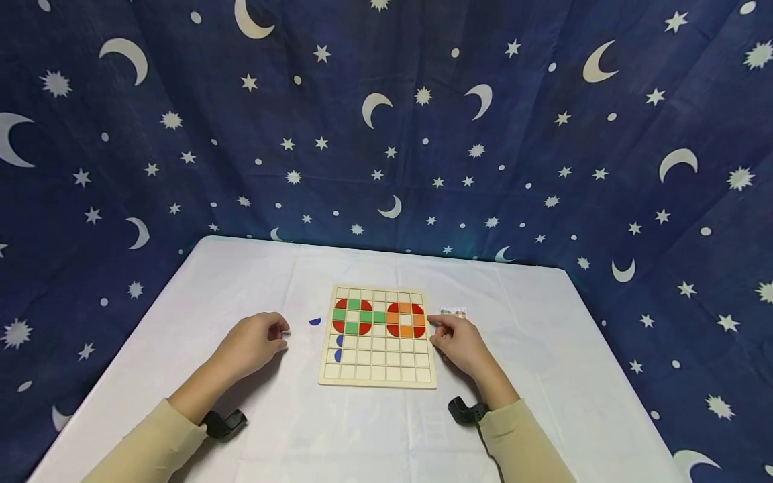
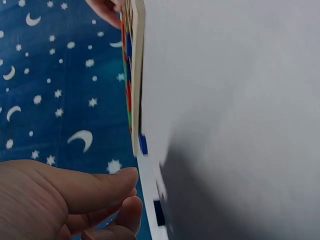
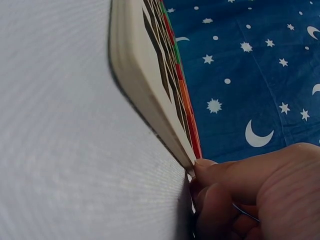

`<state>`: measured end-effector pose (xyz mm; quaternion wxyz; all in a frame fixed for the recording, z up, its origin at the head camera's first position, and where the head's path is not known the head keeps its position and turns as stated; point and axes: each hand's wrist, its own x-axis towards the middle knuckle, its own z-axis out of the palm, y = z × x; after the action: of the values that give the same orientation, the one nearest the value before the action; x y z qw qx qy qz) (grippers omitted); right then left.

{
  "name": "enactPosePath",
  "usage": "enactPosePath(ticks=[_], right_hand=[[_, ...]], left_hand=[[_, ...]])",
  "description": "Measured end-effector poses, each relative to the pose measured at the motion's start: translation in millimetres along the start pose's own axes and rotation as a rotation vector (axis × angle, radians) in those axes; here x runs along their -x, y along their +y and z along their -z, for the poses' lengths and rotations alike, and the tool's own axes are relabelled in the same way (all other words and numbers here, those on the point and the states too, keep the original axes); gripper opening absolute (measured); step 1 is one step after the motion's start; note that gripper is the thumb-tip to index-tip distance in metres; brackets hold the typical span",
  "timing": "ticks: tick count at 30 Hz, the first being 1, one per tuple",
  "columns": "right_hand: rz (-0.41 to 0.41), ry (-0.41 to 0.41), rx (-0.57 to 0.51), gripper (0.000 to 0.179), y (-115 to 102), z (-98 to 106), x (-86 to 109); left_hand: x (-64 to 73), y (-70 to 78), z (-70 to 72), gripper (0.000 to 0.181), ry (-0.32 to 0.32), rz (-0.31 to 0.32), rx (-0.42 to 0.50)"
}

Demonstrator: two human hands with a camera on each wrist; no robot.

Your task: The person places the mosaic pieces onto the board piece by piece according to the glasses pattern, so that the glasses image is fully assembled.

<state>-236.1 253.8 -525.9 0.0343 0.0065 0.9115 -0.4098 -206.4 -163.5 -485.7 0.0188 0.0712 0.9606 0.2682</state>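
Note:
A square wooden grid board (image 1: 377,384) lies on the table. Red and green pieces form a ring (image 1: 354,305) at its upper left, and red and orange ones another (image 1: 406,331) at the right, joined by a green square (image 1: 379,317). Two blue pieces (image 1: 338,355) sit in the left column. My left hand (image 1: 253,342), fingers loosely bent, hovers left of the board with nothing visible in it. Between them lies a blue half-round piece (image 1: 315,322). At the board's right edge rests my right hand (image 1: 460,342), index finger stretched out, thumb at the rim.
A small printed card (image 1: 453,312) lies behind my right hand, partly covered by it. White cloth (image 1: 386,429) covers the table. Behind it hangs a blue curtain (image 1: 386,134) with moons and stars. Each wrist wears a black band (image 1: 225,424).

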Motion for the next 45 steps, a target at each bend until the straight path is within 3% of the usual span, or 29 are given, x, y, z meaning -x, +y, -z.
enactPosePath(ticks=[7,16,24,35,45], right_hand=[[0.022,0.005,-0.009,0.040,3,2,-0.1],[0.023,0.009,-0.005,0.040,1,1,1.9],[0.016,0.003,-0.004,0.041,0,0,1.6],[0.018,0.010,0.005,0.040,0,0,1.3],[0.001,0.005,-0.008,0.040,-2,1,1.9]], left_hand=[[-7.2,-18.7,8.3,0.022,0.008,0.010,-0.017],[-16.4,-27.1,8.3,0.013,-0.041,0.018,-0.004],[-19.9,-29.4,8.9,0.010,-0.093,0.023,0.013],[-9.9,-26.8,6.7,0.009,-0.050,-0.010,0.028],[-10.5,-26.2,4.6,0.012,-0.064,-0.034,0.017]])
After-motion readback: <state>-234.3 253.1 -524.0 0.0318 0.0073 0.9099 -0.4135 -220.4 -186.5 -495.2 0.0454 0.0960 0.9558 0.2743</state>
